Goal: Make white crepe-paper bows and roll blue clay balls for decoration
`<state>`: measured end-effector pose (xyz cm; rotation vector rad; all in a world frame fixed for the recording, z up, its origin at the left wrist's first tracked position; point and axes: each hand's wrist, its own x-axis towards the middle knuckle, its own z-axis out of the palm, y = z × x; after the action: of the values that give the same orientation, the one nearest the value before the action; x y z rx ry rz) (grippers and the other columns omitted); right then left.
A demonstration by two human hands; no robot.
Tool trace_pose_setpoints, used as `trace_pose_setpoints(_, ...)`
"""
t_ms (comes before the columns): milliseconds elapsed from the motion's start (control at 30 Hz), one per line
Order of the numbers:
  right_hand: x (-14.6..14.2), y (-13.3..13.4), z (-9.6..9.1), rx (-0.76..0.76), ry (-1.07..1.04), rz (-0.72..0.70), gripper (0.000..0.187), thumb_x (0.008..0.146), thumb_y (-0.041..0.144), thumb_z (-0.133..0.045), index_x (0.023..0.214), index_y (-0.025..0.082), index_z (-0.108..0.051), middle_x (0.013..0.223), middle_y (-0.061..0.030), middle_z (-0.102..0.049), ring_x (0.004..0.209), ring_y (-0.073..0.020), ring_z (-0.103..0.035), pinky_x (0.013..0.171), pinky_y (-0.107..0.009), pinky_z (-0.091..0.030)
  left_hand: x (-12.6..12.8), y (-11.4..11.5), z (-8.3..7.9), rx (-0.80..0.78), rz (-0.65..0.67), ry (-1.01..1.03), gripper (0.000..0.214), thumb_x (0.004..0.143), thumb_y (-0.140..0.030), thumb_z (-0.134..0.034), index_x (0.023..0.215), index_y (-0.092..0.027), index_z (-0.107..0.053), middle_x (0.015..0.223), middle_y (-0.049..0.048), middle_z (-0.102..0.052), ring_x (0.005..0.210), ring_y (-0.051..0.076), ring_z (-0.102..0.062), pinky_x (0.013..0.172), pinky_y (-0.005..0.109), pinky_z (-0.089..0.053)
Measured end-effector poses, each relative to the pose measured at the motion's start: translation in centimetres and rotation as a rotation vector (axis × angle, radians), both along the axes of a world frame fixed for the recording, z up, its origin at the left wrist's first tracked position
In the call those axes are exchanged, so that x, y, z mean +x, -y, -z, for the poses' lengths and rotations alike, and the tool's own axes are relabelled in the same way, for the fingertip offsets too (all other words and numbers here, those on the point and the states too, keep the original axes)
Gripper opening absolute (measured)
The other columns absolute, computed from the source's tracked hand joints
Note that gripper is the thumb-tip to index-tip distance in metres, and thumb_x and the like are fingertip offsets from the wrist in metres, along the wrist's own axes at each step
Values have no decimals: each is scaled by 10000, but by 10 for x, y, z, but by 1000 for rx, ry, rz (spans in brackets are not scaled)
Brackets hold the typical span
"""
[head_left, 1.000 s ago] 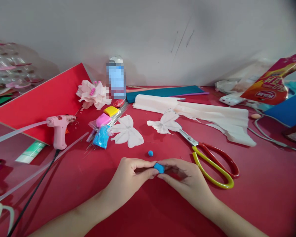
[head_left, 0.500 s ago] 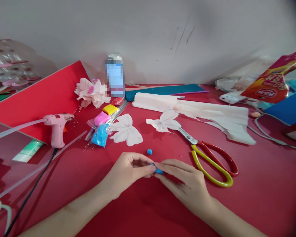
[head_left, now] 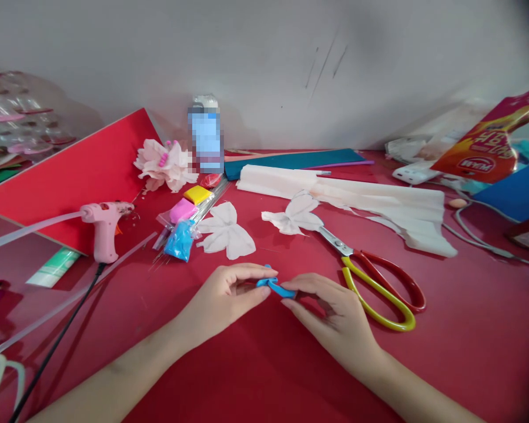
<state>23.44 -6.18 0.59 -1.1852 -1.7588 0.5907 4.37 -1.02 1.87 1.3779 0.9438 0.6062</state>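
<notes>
A piece of soft blue clay (head_left: pixel 274 285) is stretched between my two hands over the red table. My left hand (head_left: pixel 229 296) pinches its left end between thumb and fingers. At the other end, the thumb and fingertips of my right hand (head_left: pixel 335 314) grip the drawn-out strip. The small blue ball behind is mostly hidden by my left fingers. Just beyond my hands lie white petal-shaped paper cutouts (head_left: pixel 227 232), with a second cutout (head_left: pixel 293 216) at the tip of the scissors (head_left: pixel 370 276), whose handles are yellow and red.
To the left are a pink glue gun (head_left: pixel 104 229) with its cord, packets of blue (head_left: pixel 179 239), pink and yellow clay, and a pale paper flower (head_left: pixel 165 164). A strip of white crepe paper (head_left: pixel 357 202) lies behind. A phone (head_left: pixel 206 138) leans upright at the wall.
My hands have drawn slightly apart, and the blue clay between them has gone from a compact lump to a longer, twisted strip. My left fingers now cover most of the small ball.
</notes>
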Motion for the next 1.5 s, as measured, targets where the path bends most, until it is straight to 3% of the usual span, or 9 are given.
trace_pose_setpoints(267,1,1,-1,-33,23,-9,131,803,158,-638,916,217,-670,825,-15,-692,734,-116,-650,678,-192,-543,-10,-4,-13,135,-39,-175,111,740,-296,-692,791,-200,-712,785,-2,-712,766,149,-647,710,228,-505)
trace_pose_setpoints(467,0,1,-2,-69,36,-19,109,812,183,-624,899,219,-680,805,-23,-689,713,-134,-650,658,-223,-548,-18,-13,-17,-3,-264,148,160,791,-310,-645,895,-195,-684,982,26,-708,926,166,-653,835,267,-527)
trace_pose_setpoints(567,0,1,-1,-81,41,-23,114,816,194,-619,910,221,-680,813,-25,-690,717,-138,-650,657,-231,-549,-14,-11,-13,-121,-163,266,248,811,-265,-617,1041,-185,-660,1153,62,-662,1122,206,-582,970,316,-465)
trace_pose_setpoints(700,0,0,-1,-81,40,-25,108,826,195,-607,910,220,-669,819,-26,-691,725,-141,-649,662,-239,-547,-7,-1,-9,-177,81,174,401,805,-174,-609,1203,-208,-584,1268,60,-601,1217,197,-517,1028,310,-411)
trace_pose_setpoints(767,0,0,-1,-81,34,-34,100,827,189,-605,900,220,-667,814,-21,-689,717,-134,-645,656,-233,-543,-5,2,-8,-148,102,72,371,808,-188,-610,1178,-215,-602,1232,46,-627,1170,183,-557,1008,293,-427)
trace_pose_setpoints(967,0,0,-2,-84,23,-35,96,823,195,-614,896,221,-670,806,-23,-693,707,-139,-645,636,-236,-539,-12,-4,-13,-21,-26,-56,242,759,-323,-684,978,-221,-680,942,14,-724,850,159,-678,805,254,-528)
trace_pose_setpoints(1133,0,0,-3,-115,24,-64,94,830,202,-607,894,218,-674,821,-34,-695,720,-147,-650,654,-249,-547,-13,-7,-16,131,-219,-36,214,732,-345,-704,900,-215,-682,950,18,-714,923,174,-651,834,254,-511)
trace_pose_setpoints(1333,0,0,-3,-87,6,-78,108,834,204,-603,915,225,-671,828,-28,-698,718,-141,-652,658,-248,-550,-6,1,-14,140,-25,-108,239,797,-387,-625,969,-245,-710,990,27,-707,899,181,-643,784,254,-509)
trace_pose_setpoints(1500,1,2,-1,-91,22,-36,110,835,223,-599,934,219,-648,829,-32,-684,730,-144,-648,646,-245,-553,-17,-9,-22,296,-273,-172,247,823,-409,-579,960,-243,-698,938,26,-692,845,177,-620,754,249,-497)
